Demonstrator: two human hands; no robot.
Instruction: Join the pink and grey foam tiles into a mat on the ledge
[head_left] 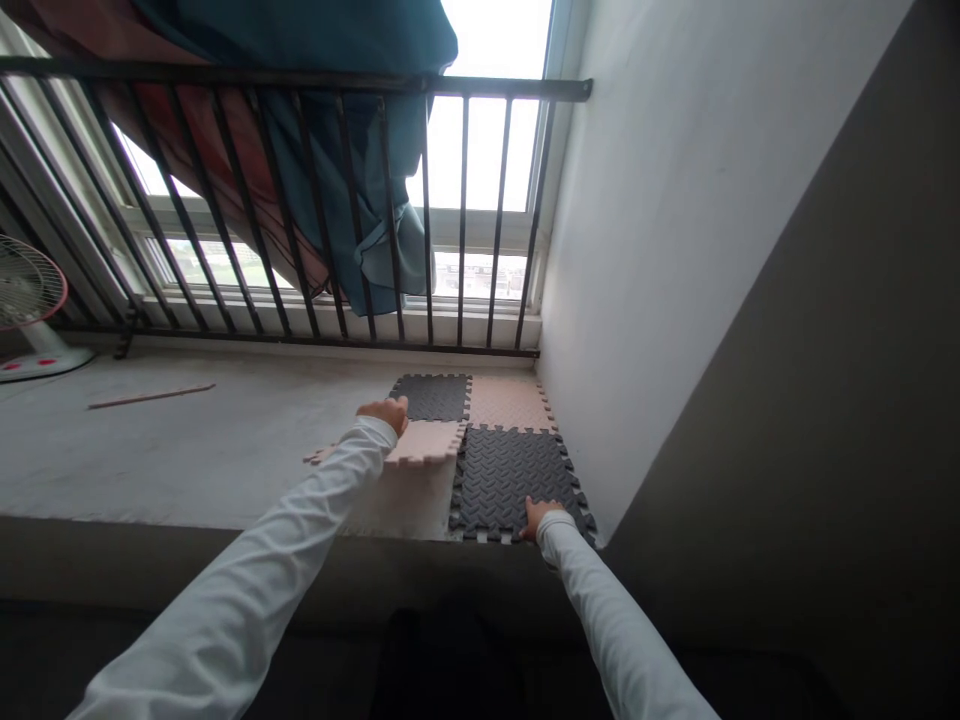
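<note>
My left hand (384, 412) is closed on a pale pink foam mat tile (427, 441), which sits slightly raised and tilted, partly hidden by the hand and sleeve. Beneath my right hand (541, 518) lies a black foam mat tile (499, 480) with a ridged pattern and toothed edges; the hand rests near its front right corner, fingers apart. Behind, another black tile (435, 396) adjoins a second pink tile (510, 402), which lies against the wall side.
A white wall (645, 200) rises on the right. Dark metal railing (300, 72) runs along the window, with a blue and red cloth (360, 180) over it. On the grey ledge (187, 460) are a thin stick (150, 397) and a fan (34, 300). The ledge drops off in front.
</note>
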